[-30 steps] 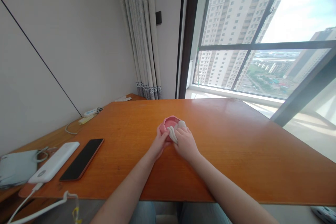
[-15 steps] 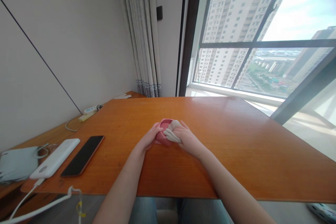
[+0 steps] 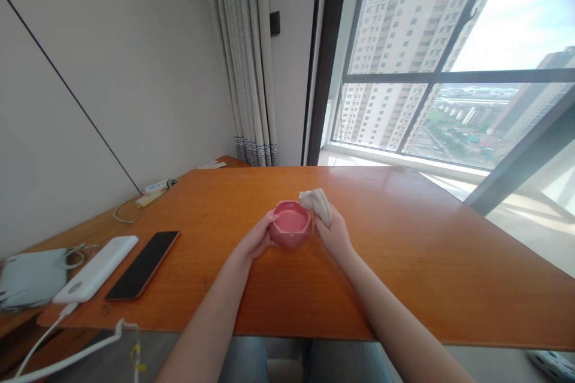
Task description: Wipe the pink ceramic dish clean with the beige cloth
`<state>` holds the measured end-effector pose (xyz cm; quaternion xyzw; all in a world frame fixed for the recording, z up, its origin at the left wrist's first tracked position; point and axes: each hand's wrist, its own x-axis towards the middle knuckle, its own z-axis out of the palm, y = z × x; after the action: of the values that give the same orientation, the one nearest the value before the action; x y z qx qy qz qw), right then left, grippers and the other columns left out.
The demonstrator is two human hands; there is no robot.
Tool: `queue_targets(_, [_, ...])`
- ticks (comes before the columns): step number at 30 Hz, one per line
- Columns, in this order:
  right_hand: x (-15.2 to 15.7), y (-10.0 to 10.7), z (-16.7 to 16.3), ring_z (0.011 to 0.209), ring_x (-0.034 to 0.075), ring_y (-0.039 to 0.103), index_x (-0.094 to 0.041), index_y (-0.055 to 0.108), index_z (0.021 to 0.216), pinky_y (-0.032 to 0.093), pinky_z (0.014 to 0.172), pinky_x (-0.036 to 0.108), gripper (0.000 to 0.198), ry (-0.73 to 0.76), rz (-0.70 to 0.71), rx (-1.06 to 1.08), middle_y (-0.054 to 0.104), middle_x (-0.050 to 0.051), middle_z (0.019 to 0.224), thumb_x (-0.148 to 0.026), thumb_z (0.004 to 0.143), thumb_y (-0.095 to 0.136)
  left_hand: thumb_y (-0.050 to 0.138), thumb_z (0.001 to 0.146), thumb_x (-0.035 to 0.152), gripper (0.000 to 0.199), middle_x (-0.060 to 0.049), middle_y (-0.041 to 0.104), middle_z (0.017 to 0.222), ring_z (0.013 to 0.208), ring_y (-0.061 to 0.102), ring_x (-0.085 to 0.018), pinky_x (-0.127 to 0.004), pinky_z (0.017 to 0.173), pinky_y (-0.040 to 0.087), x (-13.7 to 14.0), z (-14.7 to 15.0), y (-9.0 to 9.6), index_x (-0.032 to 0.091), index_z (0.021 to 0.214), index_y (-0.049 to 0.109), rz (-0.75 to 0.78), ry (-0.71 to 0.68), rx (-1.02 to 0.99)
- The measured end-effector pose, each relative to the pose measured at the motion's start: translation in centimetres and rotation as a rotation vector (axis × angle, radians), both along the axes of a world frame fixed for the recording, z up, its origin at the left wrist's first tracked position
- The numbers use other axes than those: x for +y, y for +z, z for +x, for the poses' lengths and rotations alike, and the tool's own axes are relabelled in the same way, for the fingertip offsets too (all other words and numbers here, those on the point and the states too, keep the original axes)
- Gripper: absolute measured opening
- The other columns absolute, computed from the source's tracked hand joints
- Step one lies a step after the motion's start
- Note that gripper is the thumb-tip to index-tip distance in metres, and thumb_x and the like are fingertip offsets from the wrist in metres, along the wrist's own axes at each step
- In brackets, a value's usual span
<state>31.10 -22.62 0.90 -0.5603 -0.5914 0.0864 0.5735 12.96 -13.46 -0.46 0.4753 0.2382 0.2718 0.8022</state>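
my left hand [image 3: 259,238] was closed around the left side of the pink bowl [image 3: 291,240], thumb at its rim, much as half a second earlier. my right hand [image 3: 333,234] was clenched on a bunched white cloth [image 3: 320,206], which had come out of the bowl: before, it covered the right part of the opening, and now it stuck up just beside the far right of the rim, the inside in full view. whether its tip touched the rim i could not tell. the bowl sat upright in my grip, about midway between the left and right edges of the table [image 3: 404,263]; i could not tell if its base met the wood. toward the near left corner, the dark phone [image 3: 144,266] and, closer to the left edge, the white power bank [image 3: 96,270] had stayed in place.
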Motion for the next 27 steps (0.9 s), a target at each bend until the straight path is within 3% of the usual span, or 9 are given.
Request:
queue_targets(2, [0.2, -0.2, -0.5, 0.126, 0.024, 0.044, -0.022, 0.055, 0.123, 0.031, 0.108, 0.044, 0.046, 0.110, -0.004, -0.088, 0.053, 0.006, 0.132, -0.014, 0.079, 0.043, 0.055, 0.081, 0.040, 0.049, -0.011, 0.059, 0.121, 0.087, 0.063, -0.021, -0.033, 0.065, 0.056, -0.2, 0.1, 0.2, 0.022, 0.126, 0.049, 0.005, 0.036, -0.011])
queue_targets(4, [0.4, -0.6, -0.9, 0.134, 0.022, 0.034, -0.024, 0.049, 0.132, 0.027, 0.112, 0.041, 0.057, 0.166, -0.039, -0.102, 0.042, 0.003, 0.143, -0.009, 0.078, 0.042, 0.056, 0.081, 0.041, 0.048, -0.012, 0.058, 0.122, 0.093, 0.062, -0.023, -0.036, 0.070, 0.056, -0.3, 0.3, 0.5, 0.021, 0.125, 0.050, 0.008, 0.083, -0.014])
queue_targets(13, [0.4, -2.6, -3.6, 0.141, 0.025, 0.018, -0.029, 0.041, 0.138, 0.023, 0.114, 0.046, 0.062, 0.125, -0.072, -0.054, 0.015, 0.001, 0.154, -0.007, 0.080, 0.043, 0.062, 0.077, 0.037, 0.050, -0.008, 0.057, 0.123, 0.093, 0.062, -0.020, -0.033, 0.071, 0.055, -0.3, 1.4, 0.4, 0.026, 0.123, 0.044, -0.009, 0.314, -0.083])
queue_targets(17, [0.2, -2.4, -5.1, 0.142, 0.026, 0.012, -0.031, 0.041, 0.137, 0.025, 0.113, 0.045, 0.054, 0.120, -0.043, 0.039, -0.003, -0.004, 0.156, -0.014, 0.086, 0.044, 0.065, 0.076, 0.035, 0.053, -0.007, 0.055, 0.125, 0.099, 0.060, -0.020, -0.035, 0.079, 0.053, -0.6, 1.7, -0.1, 0.028, 0.122, 0.040, -0.008, 0.296, -0.215])
queue_targets(19, [0.2, -2.2, -5.2, 0.141, 0.026, 0.017, -0.028, 0.048, 0.132, 0.028, 0.112, 0.044, 0.047, 0.108, -0.018, 0.087, 0.000, -0.002, 0.156, -0.018, 0.087, 0.045, 0.067, 0.075, 0.034, 0.056, -0.006, 0.054, 0.126, 0.104, 0.059, -0.020, -0.038, 0.085, 0.051, -1.1, 2.0, -0.3, 0.029, 0.123, 0.037, -0.013, 0.264, -0.258])
queue_targets(23, [0.3, -1.8, -3.8, 0.136, 0.026, 0.029, -0.021, 0.062, 0.109, 0.029, 0.111, 0.044, 0.031, 0.043, 0.055, 0.154, 0.023, 0.005, 0.151, -0.018, 0.083, 0.046, 0.073, 0.071, 0.029, 0.066, -0.003, 0.049, 0.133, 0.114, 0.053, -0.020, -0.039, 0.094, 0.046, -1.7, 2.4, -0.3, 0.033, 0.125, 0.035, 0.010, 0.251, -0.310])
queue_targets(27, [0.4, -0.9, -1.3, 0.130, 0.024, 0.039, -0.020, 0.064, 0.093, 0.031, 0.108, 0.046, 0.031, 0.080, 0.074, 0.172, 0.042, 0.005, 0.141, -0.011, 0.074, 0.042, 0.056, 0.081, 0.054, 0.053, -0.010, 0.055, 0.128, 0.117, 0.052, -0.024, -0.039, 0.095, 0.045, -1.5, 1.8, 0.7, 0.022, 0.122, 0.045, -0.030, 0.193, -0.315])
